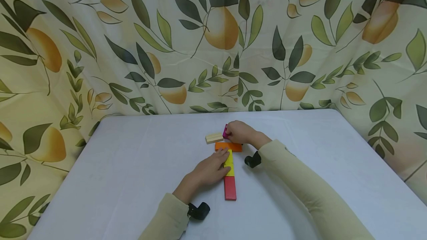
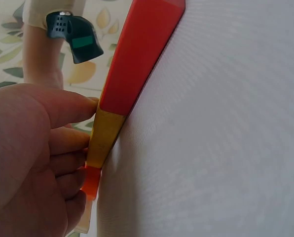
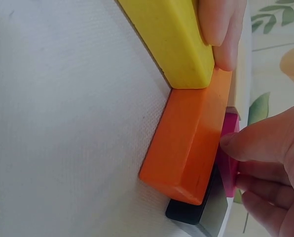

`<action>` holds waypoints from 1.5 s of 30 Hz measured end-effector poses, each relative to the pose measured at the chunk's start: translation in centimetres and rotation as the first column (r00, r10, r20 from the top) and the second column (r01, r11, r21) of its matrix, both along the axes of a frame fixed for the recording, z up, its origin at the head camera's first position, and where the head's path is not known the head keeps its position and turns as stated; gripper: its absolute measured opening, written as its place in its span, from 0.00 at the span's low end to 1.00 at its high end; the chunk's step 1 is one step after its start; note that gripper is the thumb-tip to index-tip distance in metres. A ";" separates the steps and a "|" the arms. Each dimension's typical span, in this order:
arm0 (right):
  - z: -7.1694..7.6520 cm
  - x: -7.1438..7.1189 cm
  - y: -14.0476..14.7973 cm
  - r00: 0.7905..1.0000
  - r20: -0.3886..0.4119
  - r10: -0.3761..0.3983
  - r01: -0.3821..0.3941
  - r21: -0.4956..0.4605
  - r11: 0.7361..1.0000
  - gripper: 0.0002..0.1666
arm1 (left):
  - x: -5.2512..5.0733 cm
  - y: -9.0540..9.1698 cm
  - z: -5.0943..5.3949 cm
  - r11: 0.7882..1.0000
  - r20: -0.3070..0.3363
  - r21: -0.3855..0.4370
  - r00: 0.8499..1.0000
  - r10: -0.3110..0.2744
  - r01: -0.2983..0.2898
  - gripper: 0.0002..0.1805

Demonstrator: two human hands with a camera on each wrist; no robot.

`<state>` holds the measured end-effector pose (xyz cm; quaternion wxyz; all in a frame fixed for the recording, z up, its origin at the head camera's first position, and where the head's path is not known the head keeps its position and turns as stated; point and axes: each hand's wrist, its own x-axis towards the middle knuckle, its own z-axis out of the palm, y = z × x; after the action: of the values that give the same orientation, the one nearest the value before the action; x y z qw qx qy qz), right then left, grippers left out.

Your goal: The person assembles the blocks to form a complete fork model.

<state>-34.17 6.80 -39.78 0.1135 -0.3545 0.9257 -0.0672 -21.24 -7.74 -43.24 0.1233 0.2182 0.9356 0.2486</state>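
A red block point(image 1: 230, 188) and a yellow block point(image 1: 229, 164) lie end to end in a line. Across the yellow block's far end lies an orange block point(image 1: 233, 147). My left hand point(image 1: 209, 167) rests on the yellow block, its fingertips reaching the orange one; in the left wrist view its thumb point(image 2: 70, 107) touches near the red-yellow joint. Beyond the orange block, my right hand point(image 1: 242, 133) pinches a magenta block point(image 3: 230, 123) between thumb and fingers. Beside it is a pale wooden block point(image 1: 214, 138). A black block point(image 3: 186, 211) shows behind the orange one, mostly hidden in the head view.
The blocks lie on a white-covered table point(image 1: 133, 166). A curtain point(image 1: 186, 58) printed with fruit and leaves hangs behind and around it. Each wrist wears a black camera, one point(image 1: 199, 211) on the left and one point(image 1: 252, 160) on the right.
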 end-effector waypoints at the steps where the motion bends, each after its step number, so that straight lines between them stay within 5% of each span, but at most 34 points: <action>1: 0.0 0.0 0.0 1.000 0.000 0.005 -0.005 0.000 1.000 0.06 | 0.0 0.0 0.0 1.000 0.000 0.000 1.000 0.000 0.000 0.31; 45: 0.3 0.7 0.8 0.998 0.023 0.051 -0.048 -0.099 0.994 0.09 | 0.0 0.0 0.0 1.000 0.000 -0.006 1.000 -0.003 0.003 0.32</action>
<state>-33.42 7.61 -39.49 0.1092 -0.3816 0.9107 -0.1144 -21.27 -7.74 -43.22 0.1245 0.2191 0.9360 0.2457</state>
